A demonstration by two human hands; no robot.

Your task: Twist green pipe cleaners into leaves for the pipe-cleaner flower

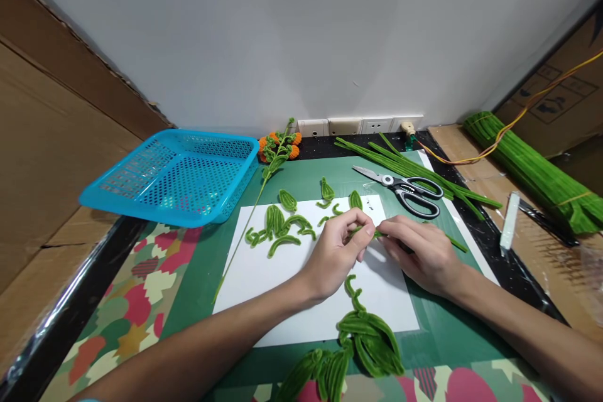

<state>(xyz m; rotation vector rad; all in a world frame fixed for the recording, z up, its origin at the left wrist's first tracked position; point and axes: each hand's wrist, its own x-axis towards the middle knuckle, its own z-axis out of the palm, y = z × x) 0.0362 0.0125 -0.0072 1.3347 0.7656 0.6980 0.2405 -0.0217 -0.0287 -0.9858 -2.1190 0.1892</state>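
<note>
While both hands meet over the white paper sheet (282, 289), they pinch a thin green fuzzy pipe cleaner (455, 242) at mid-table; its free end runs right, past the right hand. Judged: very light, soft pile over a bendable wire core, holds a bend, not fragile, not slippery; best taken close to the point being bent, thumb against forefinger. Left hand (335, 254): fingers curled nearly closed, tips pinching the stem's left end. Right hand (424, 254): also mostly closed, fingertips on the stem just right of the left hand's pinch, palm down on the sheet.

Around it: small finished green pipe-cleaner leaf loops (282, 226) scattered on the far left part of the sheet; a bigger cluster of green leaf shapes (367, 336) near the front edge. Grey-handled steel scissors (405, 188) lie just beyond the hands, blades pointing left. Loose straight green stems (414, 169) behind the scissors. Orange-and-green pipe-cleaner flower sprig (277, 147) at far centre, stalk running down-left. Blue perforated plastic basket (179, 176) far left. Thick bundle of green stems (532, 169) far right. Green cutting mat (207, 264) under the sheet.
</note>
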